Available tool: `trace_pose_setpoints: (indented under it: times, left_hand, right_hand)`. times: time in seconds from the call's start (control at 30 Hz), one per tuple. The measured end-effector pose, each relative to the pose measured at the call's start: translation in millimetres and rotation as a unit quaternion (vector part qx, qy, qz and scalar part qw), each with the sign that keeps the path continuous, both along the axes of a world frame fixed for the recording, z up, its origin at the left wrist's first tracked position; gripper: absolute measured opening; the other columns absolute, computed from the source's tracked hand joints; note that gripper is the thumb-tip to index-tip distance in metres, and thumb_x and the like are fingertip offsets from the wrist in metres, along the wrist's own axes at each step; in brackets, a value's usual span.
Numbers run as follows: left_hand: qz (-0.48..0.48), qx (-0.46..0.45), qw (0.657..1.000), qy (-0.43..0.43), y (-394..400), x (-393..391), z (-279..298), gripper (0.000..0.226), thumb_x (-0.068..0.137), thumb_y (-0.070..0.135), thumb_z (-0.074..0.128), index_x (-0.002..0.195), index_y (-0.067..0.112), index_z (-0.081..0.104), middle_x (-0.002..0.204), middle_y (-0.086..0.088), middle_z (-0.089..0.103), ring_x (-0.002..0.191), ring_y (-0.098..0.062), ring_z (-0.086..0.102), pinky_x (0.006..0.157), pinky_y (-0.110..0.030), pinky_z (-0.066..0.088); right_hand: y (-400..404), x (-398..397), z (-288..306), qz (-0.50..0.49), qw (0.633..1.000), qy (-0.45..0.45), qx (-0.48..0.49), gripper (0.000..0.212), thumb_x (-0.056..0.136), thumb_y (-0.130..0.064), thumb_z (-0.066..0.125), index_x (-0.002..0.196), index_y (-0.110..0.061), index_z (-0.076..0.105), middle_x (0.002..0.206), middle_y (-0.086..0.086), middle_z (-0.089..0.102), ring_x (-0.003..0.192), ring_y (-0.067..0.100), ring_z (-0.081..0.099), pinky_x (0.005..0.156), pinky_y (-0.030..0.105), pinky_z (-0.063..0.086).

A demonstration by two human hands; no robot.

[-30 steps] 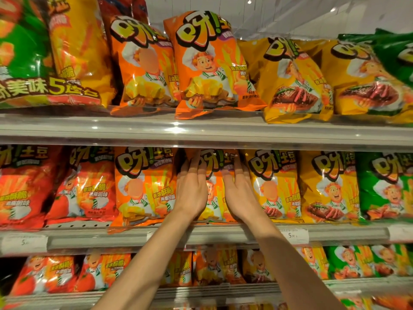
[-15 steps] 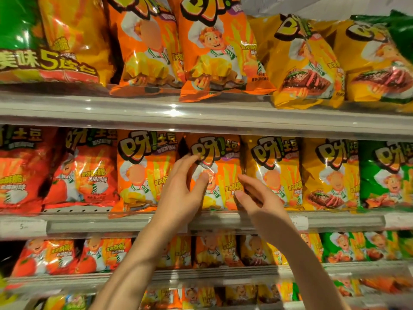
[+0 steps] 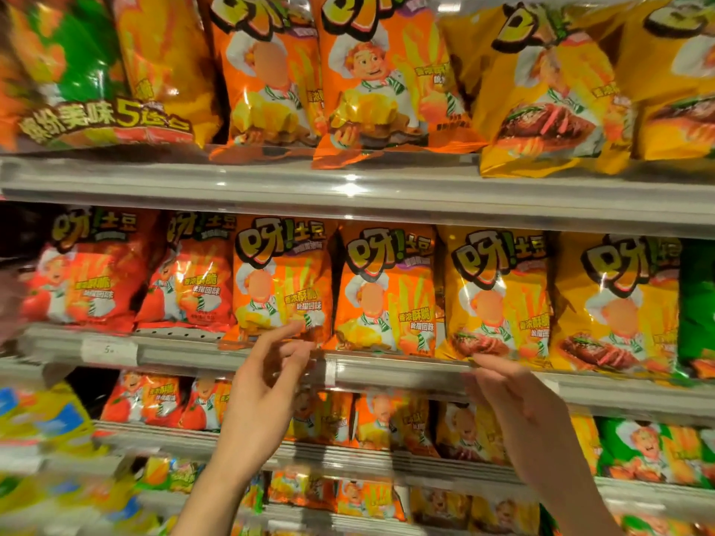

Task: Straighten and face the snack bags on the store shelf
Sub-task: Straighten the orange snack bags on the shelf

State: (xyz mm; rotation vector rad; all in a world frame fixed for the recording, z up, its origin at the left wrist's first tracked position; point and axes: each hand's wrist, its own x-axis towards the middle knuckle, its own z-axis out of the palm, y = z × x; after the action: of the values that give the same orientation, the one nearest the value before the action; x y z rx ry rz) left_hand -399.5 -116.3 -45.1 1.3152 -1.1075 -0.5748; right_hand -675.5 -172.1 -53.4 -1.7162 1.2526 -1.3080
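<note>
Both your hands are loose and holding nothing right now: left hand (image 3: 267, 384) and right hand (image 3: 518, 412) hang in front of the middle shelf (image 3: 387, 367), at its front edge. The orange snack bag (image 3: 383, 292) stands upright just above, between them, facing out.

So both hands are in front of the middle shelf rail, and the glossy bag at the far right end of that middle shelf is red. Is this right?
Not quite: the glossy bag at the far right end of the middle shelf is green, not red, as the head view shows. The red bags stand at the left end. The left hand and right hand are indeed in front of the middle shelf rail.
</note>
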Motion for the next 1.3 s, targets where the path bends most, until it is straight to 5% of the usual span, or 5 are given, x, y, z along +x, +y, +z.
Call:
trace_pose_setpoints:
  times: [0.1, 0.37, 0.53, 0.8, 1.3]
  left_hand:
    - [0.026, -0.004, 1.000, -0.007, 4.2, 7.6, -4.0, 0.021, 0.098, 0.029, 0.060, 0.117, 0.033, 0.065, 0.099, 0.007, 0.072, 0.097, -0.010, 0.069, 0.092, -0.039, 0.054]
    - [0.101, -0.043, 0.994, -0.028, -12.3, 55.4, 3.8, 0.018, 0.098, 0.032, 0.059, 0.115, 0.037, 0.062, 0.102, 0.022, 0.068, 0.099, 0.006, 0.062, 0.088, -0.028, 0.051]
    - [0.085, -0.026, 0.985, -0.147, -47.9, 106.0, 8.2, 0.038, 0.096, 0.046, 0.055, 0.133, 0.037, 0.052, 0.127, 0.012, 0.056, 0.120, -0.004, 0.054, 0.104, -0.040, 0.047]
    - [-0.037, 0.017, 0.986, -0.164, -92.0, 128.8, 24.3, 0.061, 0.100, 0.050, 0.045, 0.154, 0.034, 0.019, 0.148, 0.011, 0.038, 0.132, -0.004, 0.036, 0.106, -0.027, 0.030]
    - [-0.027, 0.046, 0.992, -0.113, -123.0, 122.2, 26.6, 0.061, 0.102, 0.056, 0.032, 0.156, 0.043, 0.007, 0.162, -0.003, 0.023, 0.147, -0.025, 0.029, 0.116, -0.039, 0.026]
  right_hand:
    - [-1.4, 3.7, -4.0, 0.016, 1.000, -0.008, 0.009, 0.029, 0.087, -0.058, 0.059, 0.105, -0.038, 0.070, 0.096, -0.011, 0.075, 0.088, 0.012, 0.073, 0.078, 0.027, 0.057]
    - [-11.7, 43.7, 23.6, 0.017, 0.999, 0.038, -0.034, 0.018, 0.096, -0.019, 0.058, 0.102, -0.031, 0.071, 0.092, -0.006, 0.074, 0.080, 0.017, 0.071, 0.073, 0.033, 0.056]
    - [-20.3, 128.2, 53.6, 0.064, 0.997, -0.004, -0.051, 0.013, 0.097, -0.020, 0.059, 0.103, -0.025, 0.069, 0.092, 0.017, 0.067, 0.084, 0.031, 0.062, 0.071, 0.036, 0.052]
    - [-64.3, 239.0, 60.3, 0.042, 0.983, 0.179, -0.020, 0.057, 0.100, -0.050, 0.041, 0.152, -0.037, 0.022, 0.157, -0.004, 0.027, 0.144, 0.015, 0.030, 0.113, 0.034, 0.028]
    - [-88.2, 262.3, 60.6, -0.015, 0.990, 0.139, 0.030, 0.076, 0.095, -0.062, 0.040, 0.156, -0.039, 0.002, 0.163, 0.003, 0.023, 0.145, 0.028, 0.029, 0.112, 0.036, 0.028]
